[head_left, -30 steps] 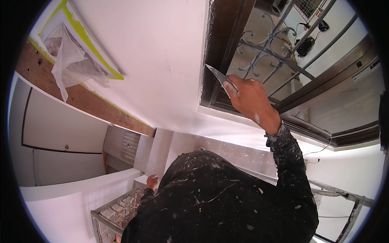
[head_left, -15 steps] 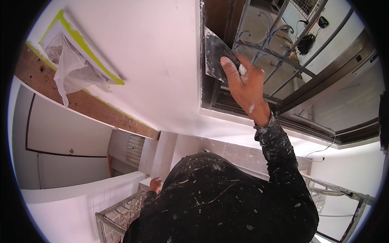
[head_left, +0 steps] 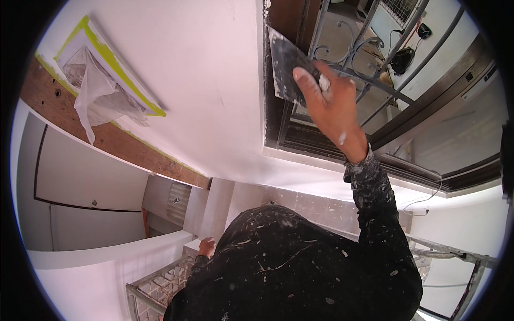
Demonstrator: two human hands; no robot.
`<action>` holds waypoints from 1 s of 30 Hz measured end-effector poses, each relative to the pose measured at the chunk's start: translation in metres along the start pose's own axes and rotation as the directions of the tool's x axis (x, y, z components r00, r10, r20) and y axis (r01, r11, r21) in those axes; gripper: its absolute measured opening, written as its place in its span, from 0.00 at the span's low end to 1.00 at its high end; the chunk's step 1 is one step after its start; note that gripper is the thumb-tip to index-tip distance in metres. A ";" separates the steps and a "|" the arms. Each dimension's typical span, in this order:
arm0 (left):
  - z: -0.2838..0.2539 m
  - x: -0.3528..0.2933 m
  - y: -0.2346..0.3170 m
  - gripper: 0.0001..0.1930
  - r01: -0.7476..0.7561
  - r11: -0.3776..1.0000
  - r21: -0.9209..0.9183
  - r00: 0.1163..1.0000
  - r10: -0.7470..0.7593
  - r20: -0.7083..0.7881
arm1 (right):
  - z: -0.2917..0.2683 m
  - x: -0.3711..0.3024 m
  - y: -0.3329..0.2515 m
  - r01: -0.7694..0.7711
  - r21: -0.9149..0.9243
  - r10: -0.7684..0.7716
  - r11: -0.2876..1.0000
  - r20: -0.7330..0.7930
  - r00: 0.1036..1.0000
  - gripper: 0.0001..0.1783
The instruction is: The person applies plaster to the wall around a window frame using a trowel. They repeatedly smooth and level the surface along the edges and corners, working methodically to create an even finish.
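Observation:
My right hand (head_left: 332,101), dusted with white, grips a wide putty knife (head_left: 289,65). Its thumb presses on the dark, white-flecked blade. The blade is held up close to the window's left jamb, its left edge near where the white wall (head_left: 214,69) meets the dark frame (head_left: 278,120). The knife's handle is mostly hidden in my palm. Lower down, my left hand (head_left: 207,246) is small in the picture, beside a pale ledge, its fingers curled. What it holds, if anything, cannot be made out. A white-spattered black sleeve (head_left: 375,187) covers my right arm.
Scrolled window bars (head_left: 350,67) stand behind my right hand, with a sliding pane (head_left: 444,134) at the right. A plastic-covered opening edged with yellow-green tape (head_left: 126,69) is at the left. Metal scaffold rails (head_left: 147,294) flank me, and a thin wire (head_left: 423,202) hangs below the sill.
My right hand and forearm have shifted slightly right, and the putty knife's top corner now sits a little higher along the jamb. My left hand stays by the ledge.

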State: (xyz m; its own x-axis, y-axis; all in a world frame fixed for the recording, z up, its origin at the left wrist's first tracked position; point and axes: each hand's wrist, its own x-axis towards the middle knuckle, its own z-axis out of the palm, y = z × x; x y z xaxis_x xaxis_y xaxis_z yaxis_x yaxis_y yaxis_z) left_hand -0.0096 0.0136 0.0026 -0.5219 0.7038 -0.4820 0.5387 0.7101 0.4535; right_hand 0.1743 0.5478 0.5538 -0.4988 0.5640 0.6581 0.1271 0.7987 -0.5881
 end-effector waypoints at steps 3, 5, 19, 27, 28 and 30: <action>0.001 -0.002 0.004 0.17 0.106 0.993 -0.048 0.994 -0.104 0.038 | -0.002 -0.001 0.005 0.039 -0.069 -0.039 0.997 -0.001 0.999 0.23; 0.000 -0.004 0.010 0.19 0.146 0.983 -0.112 0.989 -0.144 0.025 | 0.000 -0.009 0.007 0.061 -0.155 -0.051 0.986 0.067 0.996 0.21; -0.002 -0.010 0.004 0.09 -0.087 0.996 -0.026 0.981 0.081 -0.175 | -0.002 -0.027 0.005 0.013 -0.273 0.076 0.962 0.311 0.948 0.14; 0.006 -0.014 0.007 0.08 -0.152 0.982 -0.116 0.969 0.126 -0.212 | 0.000 -0.032 0.010 0.058 -0.276 0.012 0.959 0.244 0.970 0.16; 0.004 -0.016 0.009 0.08 -0.098 0.989 -0.111 0.969 0.070 -0.235 | 0.001 -0.033 0.011 0.046 -0.353 0.088 0.934 0.354 0.931 0.18; 0.001 -0.019 0.012 0.07 -0.050 0.995 -0.087 0.973 0.029 -0.228 | 0.002 -0.035 0.011 0.045 -0.263 0.032 0.964 0.281 0.959 0.17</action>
State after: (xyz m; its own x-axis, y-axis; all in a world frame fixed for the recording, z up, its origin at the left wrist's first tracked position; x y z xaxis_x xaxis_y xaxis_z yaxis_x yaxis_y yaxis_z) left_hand 0.0074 0.0089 0.0169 -0.6428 0.7110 -0.2851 0.5047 0.6731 0.5405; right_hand 0.1915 0.5364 0.5237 -0.7151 0.5077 0.4805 0.3255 0.8502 -0.4138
